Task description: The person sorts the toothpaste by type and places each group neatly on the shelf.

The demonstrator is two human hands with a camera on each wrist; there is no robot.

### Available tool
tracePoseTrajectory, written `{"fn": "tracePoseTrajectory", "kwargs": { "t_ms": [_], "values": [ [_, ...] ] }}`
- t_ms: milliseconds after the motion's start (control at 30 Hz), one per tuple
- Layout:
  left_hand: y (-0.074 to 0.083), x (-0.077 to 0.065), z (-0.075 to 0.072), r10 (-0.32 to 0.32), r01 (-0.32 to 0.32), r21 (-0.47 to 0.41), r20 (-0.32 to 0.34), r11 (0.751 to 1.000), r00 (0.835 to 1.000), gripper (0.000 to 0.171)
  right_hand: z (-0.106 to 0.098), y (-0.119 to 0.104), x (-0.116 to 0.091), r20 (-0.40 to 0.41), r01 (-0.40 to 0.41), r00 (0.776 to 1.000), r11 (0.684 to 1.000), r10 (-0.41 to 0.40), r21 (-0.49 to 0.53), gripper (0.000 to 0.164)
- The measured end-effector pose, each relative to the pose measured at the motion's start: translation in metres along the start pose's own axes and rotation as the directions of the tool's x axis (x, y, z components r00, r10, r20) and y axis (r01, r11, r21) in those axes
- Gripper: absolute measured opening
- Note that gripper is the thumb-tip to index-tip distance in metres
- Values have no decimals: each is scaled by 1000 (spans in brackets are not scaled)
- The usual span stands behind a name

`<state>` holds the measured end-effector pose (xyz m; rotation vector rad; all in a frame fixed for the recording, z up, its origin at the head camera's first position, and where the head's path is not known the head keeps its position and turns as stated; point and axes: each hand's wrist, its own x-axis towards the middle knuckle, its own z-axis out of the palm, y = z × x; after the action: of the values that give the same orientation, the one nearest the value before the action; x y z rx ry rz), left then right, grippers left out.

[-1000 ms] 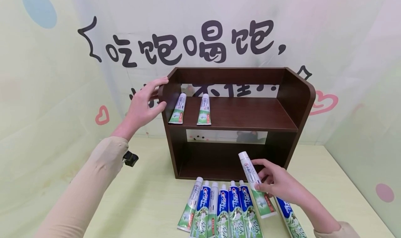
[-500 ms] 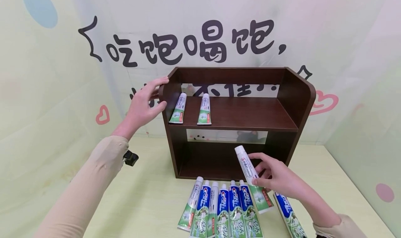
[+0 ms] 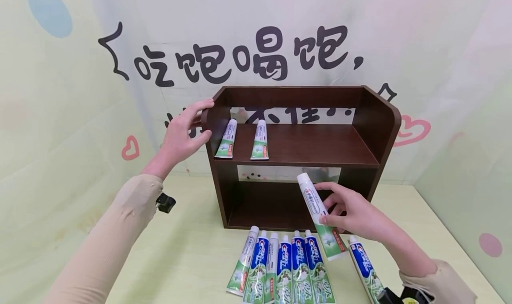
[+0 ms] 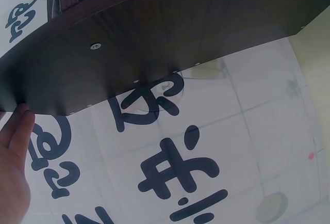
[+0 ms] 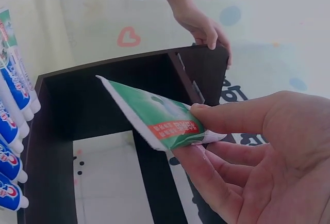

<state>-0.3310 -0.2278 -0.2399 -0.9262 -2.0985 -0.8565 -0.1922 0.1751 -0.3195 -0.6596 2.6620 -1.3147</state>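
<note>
My right hand (image 3: 358,215) pinches a green-and-white toothpaste tube (image 3: 322,222) between thumb and fingers. Its white cap tilts up to the left, before the lower compartment of a dark brown two-tier shelf (image 3: 304,164). In the right wrist view the tube's flat green end (image 5: 160,115) faces the camera. My left hand (image 3: 182,130) grips the front edge of the shelf's left side panel, thumb in front and fingers behind. On the upper tier lie two green-and-white tubes, one by the left wall (image 3: 226,139) and one to its right (image 3: 260,140).
Before the shelf, several tubes lie side by side, blue-green ones (image 3: 284,268) among green-and-white ones (image 3: 244,262). Another blue-green tube (image 3: 366,268) lies apart at right, below my right hand. A printed cloth wall (image 3: 120,95) stands close behind the shelf on the pale table (image 3: 176,250).
My right hand has lifted the green-and-white toothpaste tube up and slightly left, away from the row on the table. The left hand stays on the side panel.
</note>
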Motion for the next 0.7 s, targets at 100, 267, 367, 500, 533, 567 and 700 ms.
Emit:
{"fn": "tracePoseTrajectory", "kwargs": {
  "t_ms": [100,267,367,500,533,567,700],
  "values": [
    [1,0,-1,-3,3,7,1,1000,1000,64,-5,-6,3,-7,7,1000,1000,-7,-10,69],
    [17,-1,-2,-1,1,14,-2,1000,1000,59,-13,-15,10,-20,37,999,999,-38,-19,70],
    [35,-1,-5,0,0,16,-4,1000,1000,56,-19,-20,15,-31,34,999,999,-35,-8,69],
    [43,0,-7,-3,3,19,-4,1000,1000,55,-28,-26,25,-55,17,998,1000,-17,0,69],
    [44,1,-7,-4,4,19,-4,1000,1000,55,-31,-28,28,-63,13,998,1000,-13,3,69],
    [44,1,-7,-6,6,18,-3,1000,1000,55,-33,-30,31,-72,8,997,1000,-7,4,69],
    [44,0,-7,-12,12,11,2,1000,1000,54,-39,-36,42,-97,-6,995,1000,8,18,69]
  ]
}}
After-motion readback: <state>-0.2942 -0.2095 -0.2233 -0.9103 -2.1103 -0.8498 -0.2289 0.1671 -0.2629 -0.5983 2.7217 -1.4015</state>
